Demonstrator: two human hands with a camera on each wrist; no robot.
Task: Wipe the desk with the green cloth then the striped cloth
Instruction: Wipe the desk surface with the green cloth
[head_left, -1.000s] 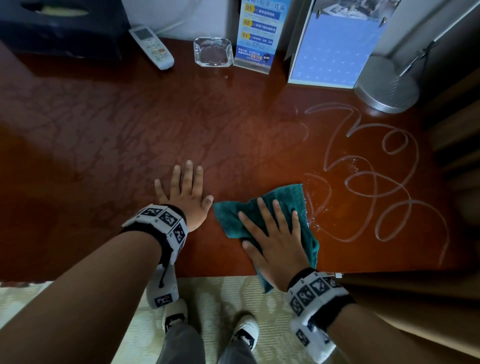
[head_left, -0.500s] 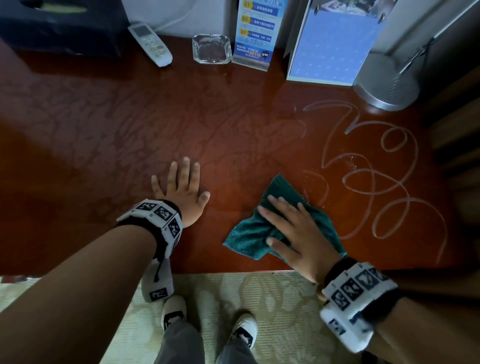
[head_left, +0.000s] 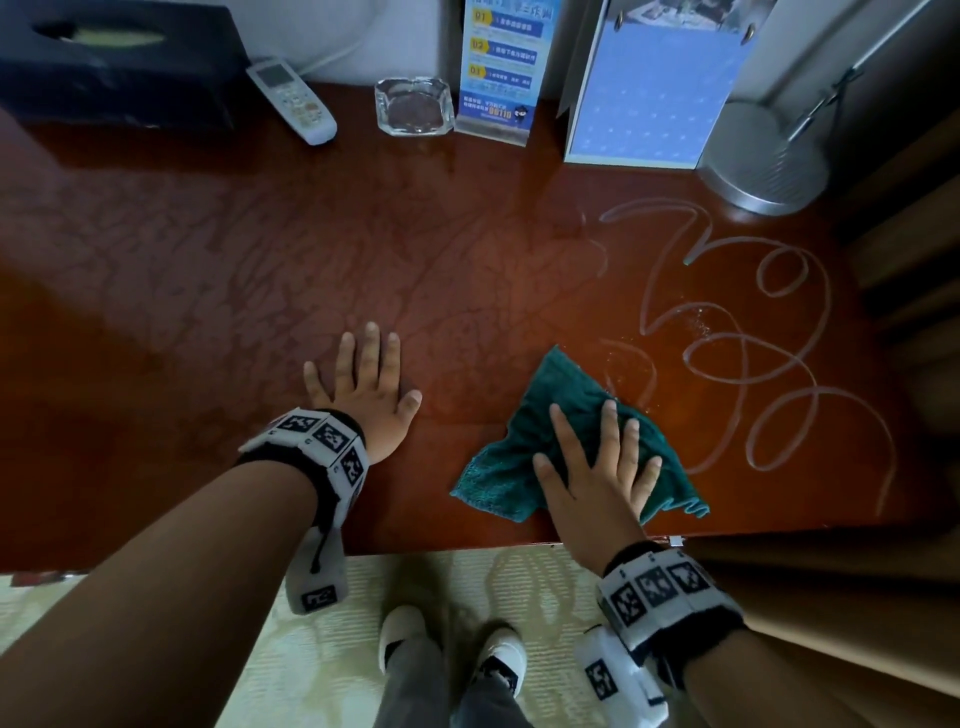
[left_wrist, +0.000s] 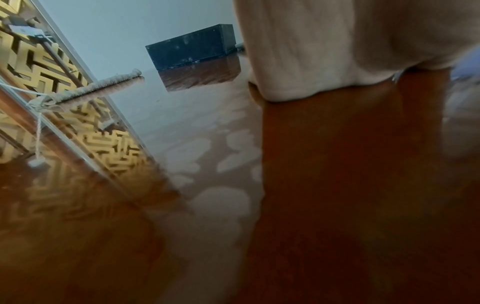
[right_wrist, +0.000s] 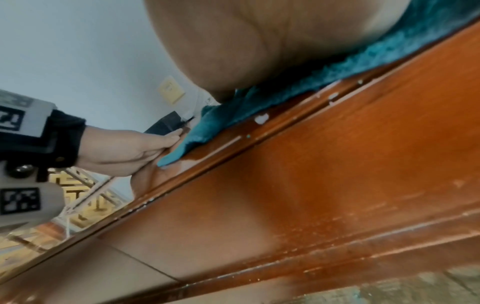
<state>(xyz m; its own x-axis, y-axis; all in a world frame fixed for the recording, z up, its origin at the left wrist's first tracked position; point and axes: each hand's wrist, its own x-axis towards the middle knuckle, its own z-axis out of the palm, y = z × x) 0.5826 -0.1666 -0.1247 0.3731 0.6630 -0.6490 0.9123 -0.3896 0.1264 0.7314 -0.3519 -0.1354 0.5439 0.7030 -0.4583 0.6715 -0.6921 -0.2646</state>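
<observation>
The green cloth lies crumpled on the red-brown desk, near its front edge and right of centre. My right hand presses flat on it with straight, spread fingers; the right wrist view shows the palm on the cloth. A white looping trail marks the desk just right of the cloth. My left hand rests flat on bare desk to the cloth's left, holding nothing; its palm fills the left wrist view. No striped cloth shows in the head view.
Along the back edge stand a dark tissue box, a white remote, a glass ashtray, a blue sign card, a blue calendar and a silver lamp base. Carpet and my feet lie below the front edge.
My right hand slid the green cloth a little to the right, toward the white trail, and turned so its fingers point away from me. The left hand stayed put.
</observation>
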